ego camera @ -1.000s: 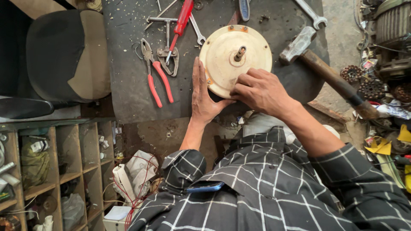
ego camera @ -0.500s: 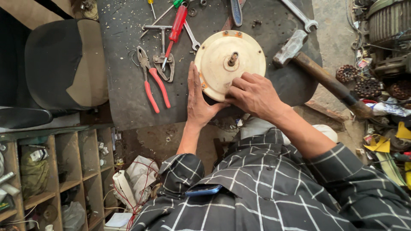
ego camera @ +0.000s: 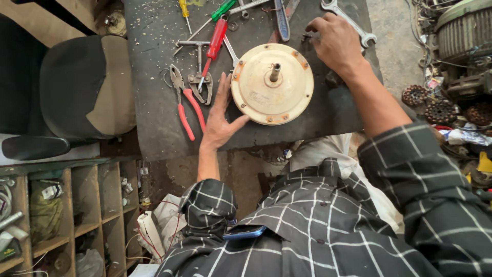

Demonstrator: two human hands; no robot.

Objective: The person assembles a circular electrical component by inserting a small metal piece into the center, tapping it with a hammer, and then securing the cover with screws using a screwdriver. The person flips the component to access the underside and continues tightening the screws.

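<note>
A round cream-coloured motor housing lies flat on the dark worktop, its short metal shaft standing upright from the centre; orange-brown marks sit at several spots along its rim. The left hand rests flat on the worktop against the housing's left edge, fingers spread and pointing away from the person, the thumb touching the rim at the lower left; it grips nothing. The right hand is beyond the housing's upper right edge, apart from it, knuckles up and fingers curled down toward a small dark part on the worktop; whether the fingertips pinch that part cannot be told.

Just left of the housing, past the left hand, lie red-handled pliers; beside them, nearer the housing's upper left, a metal puller and a red-handled screwdriver whose tip points down toward the puller. Above the housing lie a green-handled screwdriver, a yellow-handled screwdriver and a blue-handled tool; to the upper right, partly under the right hand, a spanner. Far left of the housing, off the worktop, stands a dark padded seat; far right of it sit rusty gear-like parts among clutter.
</note>
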